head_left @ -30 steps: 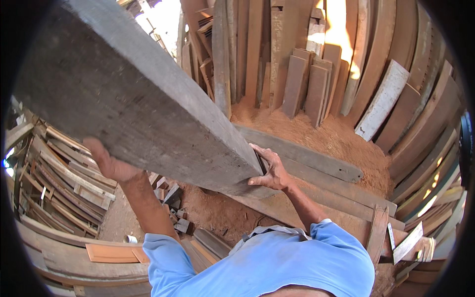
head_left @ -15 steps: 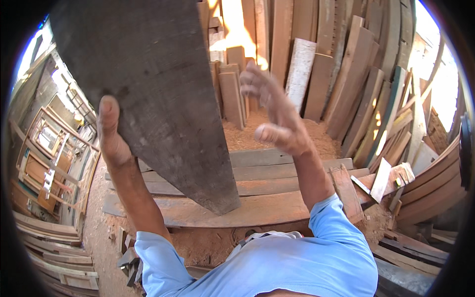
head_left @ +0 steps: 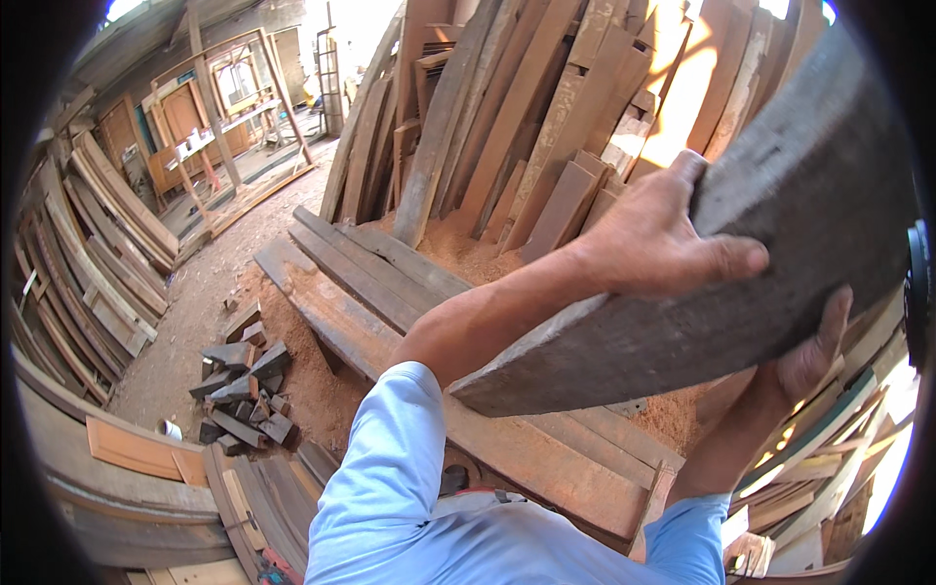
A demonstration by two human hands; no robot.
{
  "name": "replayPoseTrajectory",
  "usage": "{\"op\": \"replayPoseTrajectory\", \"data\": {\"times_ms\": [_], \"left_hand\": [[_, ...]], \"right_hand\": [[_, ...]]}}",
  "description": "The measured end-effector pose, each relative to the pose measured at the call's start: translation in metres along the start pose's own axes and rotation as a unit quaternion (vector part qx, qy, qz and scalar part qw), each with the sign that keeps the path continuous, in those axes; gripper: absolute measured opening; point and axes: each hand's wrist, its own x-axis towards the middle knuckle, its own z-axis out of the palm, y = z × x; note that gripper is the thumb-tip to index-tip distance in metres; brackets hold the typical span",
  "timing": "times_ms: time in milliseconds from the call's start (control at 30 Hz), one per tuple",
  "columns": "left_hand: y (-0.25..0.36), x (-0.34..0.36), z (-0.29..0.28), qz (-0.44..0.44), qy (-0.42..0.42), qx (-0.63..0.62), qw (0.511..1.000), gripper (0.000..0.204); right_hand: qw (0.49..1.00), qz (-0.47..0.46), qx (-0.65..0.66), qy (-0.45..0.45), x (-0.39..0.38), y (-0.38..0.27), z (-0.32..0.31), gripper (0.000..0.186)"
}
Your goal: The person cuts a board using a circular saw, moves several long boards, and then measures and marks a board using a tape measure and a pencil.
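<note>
A wide, dark, weathered wooden board [head_left: 673,327] leans away from me toward the upper right, its near end low over the plank bench. My left hand [head_left: 658,234] grips the upper edge, thumb flat on the near face and most fingers hidden behind. Lower and farther right, my right hand [head_left: 807,363] holds the opposite edge, its thumb up against the same face and its other fingers out of sight. Beneath the board's near end lie the long planks [head_left: 546,458] of the bench, dusted with sawdust. I cannot tell whether the end touches them.
Tall planks [head_left: 497,107] lean in a row behind the bench, sawdust at their feet. Several dark offcuts [head_left: 244,390] lie heaped on the ground at left. Stacked boards [head_left: 88,253] line the left side; lumber scraps [head_left: 814,487] crowd the right. Door frames [head_left: 219,127] stand farther back.
The board has swung from nearly upright to a slant toward the right. My right hand, free in the air before, now grips its edge. The view has turned left.
</note>
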Motion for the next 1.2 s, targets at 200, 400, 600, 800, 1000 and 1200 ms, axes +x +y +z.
{"op": "replayPoseTrajectory", "data": {"times_ms": [200, 400, 600, 800, 1000, 1200], "left_hand": [[0.003, -0.015, 0.038, -0.052, -0.076, 0.020, 0.996, 0.126], [-0.103, -0.063, 0.003, -0.050, -0.166, 0.007, 0.985, 0.113], [-0.215, -0.170, 0.008, -0.251, -0.343, -0.072, 0.902, 0.081], [-0.256, -0.164, 0.071, -0.183, -0.382, -0.060, 0.904, 0.084], [-0.266, -0.150, 0.141, -0.169, -0.492, -0.181, 0.835, 0.106], [-0.277, -0.189, 0.186, -0.196, -0.620, -0.111, 0.752, 0.091]], "right_hand": [[0.948, -0.209, -0.210, 0.119, -0.031, -0.034, -0.014, 0.068], [0.932, -0.245, -0.164, 0.213, -0.060, -0.070, -0.041, 0.064], [0.870, -0.310, -0.235, 0.304, -0.081, -0.094, -0.056, 0.071], [0.760, -0.348, -0.399, 0.377, -0.118, -0.139, -0.115, 0.083], [0.670, -0.303, -0.469, 0.489, -0.190, -0.169, -0.152, 0.081], [0.749, -0.243, -0.280, 0.549, -0.292, -0.152, -0.170, 0.072]]}}
